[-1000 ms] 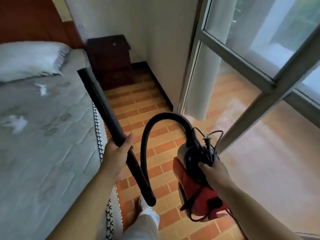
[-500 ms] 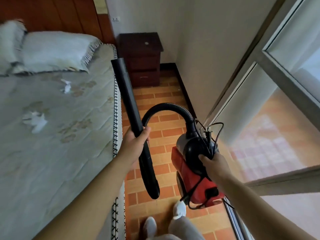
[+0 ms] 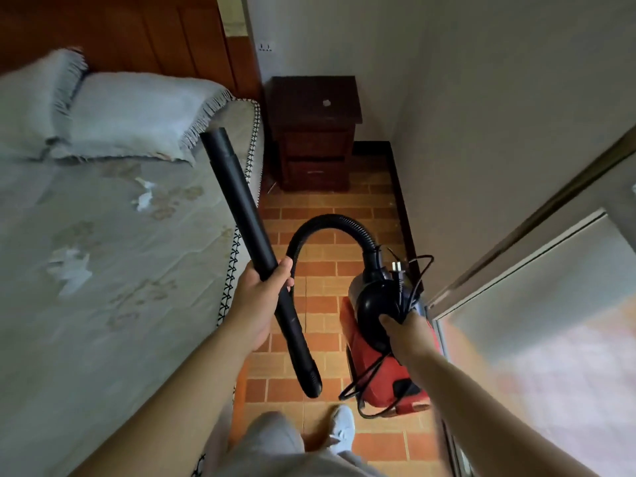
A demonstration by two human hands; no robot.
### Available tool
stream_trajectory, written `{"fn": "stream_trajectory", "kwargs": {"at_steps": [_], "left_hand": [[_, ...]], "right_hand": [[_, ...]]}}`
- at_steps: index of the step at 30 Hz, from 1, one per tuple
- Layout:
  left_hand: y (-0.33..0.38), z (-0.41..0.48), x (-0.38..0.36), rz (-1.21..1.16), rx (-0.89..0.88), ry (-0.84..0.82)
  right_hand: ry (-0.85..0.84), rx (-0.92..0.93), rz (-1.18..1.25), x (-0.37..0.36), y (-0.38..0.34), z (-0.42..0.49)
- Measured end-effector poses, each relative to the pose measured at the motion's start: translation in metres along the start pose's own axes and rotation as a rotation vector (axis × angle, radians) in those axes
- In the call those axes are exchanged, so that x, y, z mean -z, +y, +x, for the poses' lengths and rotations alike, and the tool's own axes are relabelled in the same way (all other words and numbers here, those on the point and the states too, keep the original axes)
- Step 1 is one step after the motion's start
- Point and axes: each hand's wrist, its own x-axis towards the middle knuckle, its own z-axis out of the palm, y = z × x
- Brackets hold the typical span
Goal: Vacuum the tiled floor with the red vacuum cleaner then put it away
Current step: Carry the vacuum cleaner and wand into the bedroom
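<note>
My right hand (image 3: 406, 330) grips the black handle of the red vacuum cleaner (image 3: 380, 359) together with its bundled black cord and plug (image 3: 399, 270), and carries it above the orange tiled floor (image 3: 323, 304). My left hand (image 3: 258, 294) is wrapped round the middle of the black rigid tube (image 3: 241, 208), which slants up over the bed's edge. A black ribbed hose (image 3: 330, 223) arches from the vacuum's top over to the tube's lower end.
A bed (image 3: 103, 253) with a grey patterned cover and pillows fills the left. A dark wooden nightstand (image 3: 315, 132) stands at the far end of the narrow tiled aisle. A wall and a glass sliding door (image 3: 537, 321) bound the right. My white shoe (image 3: 342, 428) is below.
The view has turned left, from the window toward the bed and nightstand. Both hands keep the same hold on the tube and the vacuum.
</note>
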Motion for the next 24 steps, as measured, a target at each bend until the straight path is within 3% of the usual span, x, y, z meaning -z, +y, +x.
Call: {"fn": "stream_trajectory", "kwargs": {"at_steps": [13,24], "left_hand": [[0.048,0.211,-0.027,-0.123,0.129,0.024],[0.077,0.383,-0.112,0.056,0.317,-0.159]], "right_hand": [[-0.006,-0.082,-0.1,-0.007,-0.117,0.178],[0.04,-0.283,-0.181,0.019,-0.168,0.279]]}}
